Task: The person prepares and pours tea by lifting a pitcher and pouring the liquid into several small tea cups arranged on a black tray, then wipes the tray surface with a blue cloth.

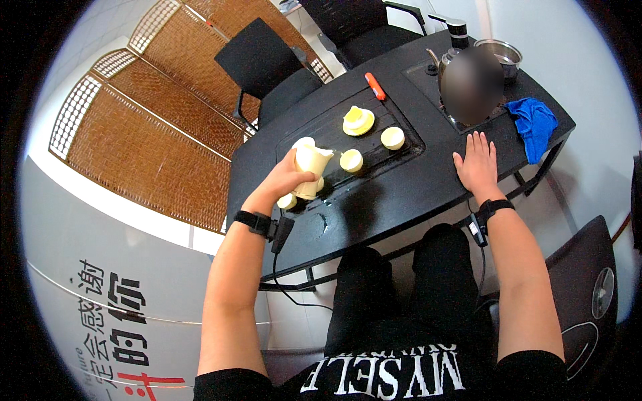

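Note:
A pale yellow tea pitcher is in my left hand, whose fingers and thumb wrap round its body. Its spout points right, toward a small cup on the black tea tray. Another cup stands farther right, and a third sits just below my left hand. More pale yellow ware behind the pitcher is partly hidden. A lidded tea bowl on a saucer rests beyond the cups. My right hand lies flat at the table's near edge, fingers stretched, holding nothing.
A blue cloth hangs over the table's right edge. Behind a blurred patch stand a steel kettle and a steel pot. An orange-red slim object lies at the tray's far side. Black chairs and a woven screen stand beyond.

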`<state>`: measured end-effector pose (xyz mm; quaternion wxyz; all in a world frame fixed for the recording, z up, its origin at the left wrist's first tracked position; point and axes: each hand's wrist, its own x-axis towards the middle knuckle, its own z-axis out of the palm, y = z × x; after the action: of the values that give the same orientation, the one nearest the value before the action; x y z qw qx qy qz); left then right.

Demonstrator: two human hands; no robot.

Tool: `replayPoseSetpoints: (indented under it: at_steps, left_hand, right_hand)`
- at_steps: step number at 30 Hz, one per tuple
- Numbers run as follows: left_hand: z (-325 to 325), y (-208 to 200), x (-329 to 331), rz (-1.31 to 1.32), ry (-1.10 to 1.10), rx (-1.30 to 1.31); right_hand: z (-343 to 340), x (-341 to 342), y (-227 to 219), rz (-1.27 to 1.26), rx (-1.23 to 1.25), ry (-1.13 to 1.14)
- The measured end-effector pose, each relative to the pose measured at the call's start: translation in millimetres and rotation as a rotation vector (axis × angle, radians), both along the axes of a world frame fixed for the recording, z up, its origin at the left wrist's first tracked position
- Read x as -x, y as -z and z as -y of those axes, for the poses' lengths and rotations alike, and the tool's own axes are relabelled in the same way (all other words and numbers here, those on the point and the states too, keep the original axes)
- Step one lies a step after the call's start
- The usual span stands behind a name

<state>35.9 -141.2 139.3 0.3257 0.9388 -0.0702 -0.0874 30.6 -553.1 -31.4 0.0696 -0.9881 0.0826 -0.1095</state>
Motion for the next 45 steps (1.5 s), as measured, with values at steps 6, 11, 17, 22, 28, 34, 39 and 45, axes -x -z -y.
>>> replayPoseSetpoints:
  at_steps: [6, 11, 17, 22, 28, 34, 39, 45]
  left_hand:
    - [2, 0, -2, -0.034, -0.033, -0.035]
    - [0, 1, -5, -0.017, 0.0, -0.027]
    - [-1, -3, -6, -0.01, -0.009, -0.076]
    - [4, -10, -3, -0.013, -0.002, -0.062]
    - [1, -10, -3, -0.011, -0.014, -0.071]
    - [0, -8, -4, -0.019, -0.005, -0.057]
    - [5, -11, -2, -0.025, -0.023, -0.075]
    - [4, 1, -6, -0.009, -0.052, -0.024]
  right_hand:
    - [0, -1, 1, -0.01, -0.002, -0.003]
    - [0, -1, -1, -0.02, -0.015, 0.0]
    - [-2, 0, -7, -0.053, -0.026, 0.008]
    - [-1, 1, -6, -0.039, -0.024, 0.005]
    - [-1, -1, -2, -0.009, -0.027, 0.008]
    - [0, -1, -1, -0.012, -0.026, 0.004]
    - [-1, 0, -4, -0.031, -0.021, 0.007]
    - [-1, 0, -4, -0.028, -0.033, 0.002]
